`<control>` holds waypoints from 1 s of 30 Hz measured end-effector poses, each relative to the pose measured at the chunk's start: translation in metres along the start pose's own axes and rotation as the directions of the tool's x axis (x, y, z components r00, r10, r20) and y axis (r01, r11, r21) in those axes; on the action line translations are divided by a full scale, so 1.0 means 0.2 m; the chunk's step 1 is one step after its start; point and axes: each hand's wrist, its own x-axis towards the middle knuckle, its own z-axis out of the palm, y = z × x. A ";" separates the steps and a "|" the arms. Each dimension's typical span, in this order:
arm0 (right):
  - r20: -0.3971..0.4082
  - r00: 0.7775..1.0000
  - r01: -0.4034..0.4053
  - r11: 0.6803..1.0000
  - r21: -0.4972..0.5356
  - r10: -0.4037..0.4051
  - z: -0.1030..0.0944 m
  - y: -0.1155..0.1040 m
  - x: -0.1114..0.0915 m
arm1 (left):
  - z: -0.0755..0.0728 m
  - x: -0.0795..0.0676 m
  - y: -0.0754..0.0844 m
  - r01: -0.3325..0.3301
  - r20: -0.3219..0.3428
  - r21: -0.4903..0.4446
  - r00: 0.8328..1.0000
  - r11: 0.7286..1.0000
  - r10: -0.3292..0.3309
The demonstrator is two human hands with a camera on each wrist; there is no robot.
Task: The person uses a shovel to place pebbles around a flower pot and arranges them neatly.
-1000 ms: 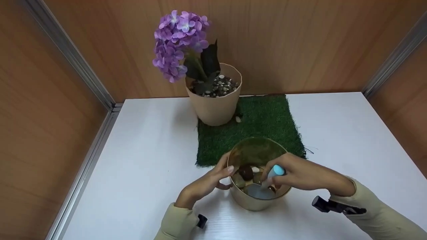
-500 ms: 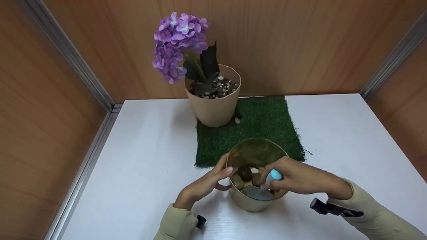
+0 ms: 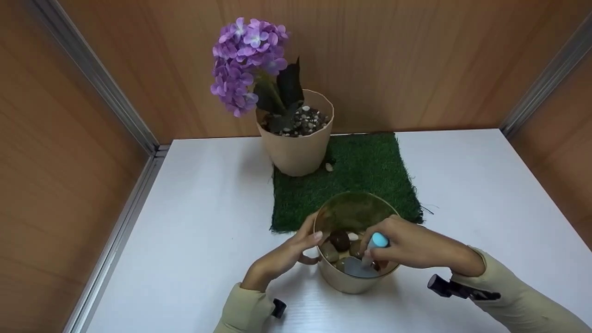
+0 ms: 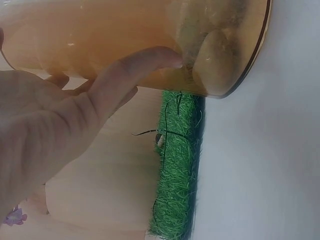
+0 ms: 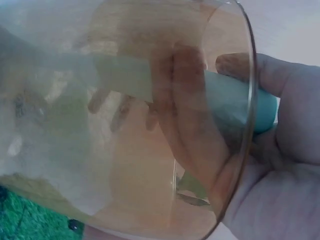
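An amber see-through bowl (image 3: 342, 283) stands on the white table, holding several smooth stones (image 3: 340, 240), one dark brown, and a small white pebble (image 3: 353, 236). My left hand (image 3: 286, 253) cups its left side, thumb near the rim. In the left wrist view a finger (image 4: 135, 67) lies along the outer wall, close to a stone inside. My right hand (image 3: 411, 243) reaches over the right rim and grips a small trowel (image 3: 379, 240) by its pale handle with a turquoise end. Its flat grey blade is down among the stones. The right wrist view shows curled fingers (image 5: 185, 95) through the wall.
Behind the bowl lies a green artificial grass mat (image 3: 370, 166). A beige pot (image 3: 296, 157) with a purple flower (image 3: 249, 55) and gravel stands on its back left. A small pebble (image 3: 329, 167) lies beside the pot. Wooden panels (image 3: 416, 64) enclose the table.
My right hand has moved slightly left with the trowel, whose handle end has shifted a little left and down. My left hand keeps its place on the bowl.
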 end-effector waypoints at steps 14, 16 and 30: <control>-0.053 0.998 -0.022 1.000 0.008 0.022 0.00 0.00 0.02 | 0.00 0.00 0.00 0.019 -0.011 -0.013 1.000 1.000 -0.019; -0.031 0.999 -0.017 1.000 0.015 0.017 0.00 0.00 0.02 | 0.00 0.00 0.00 0.025 -0.013 -0.017 1.000 1.000 -0.026; 0.111 0.987 0.120 0.991 -0.053 -0.113 -0.04 0.00 -0.01 | 0.00 0.00 0.00 0.008 0.004 -0.003 1.000 1.000 -0.008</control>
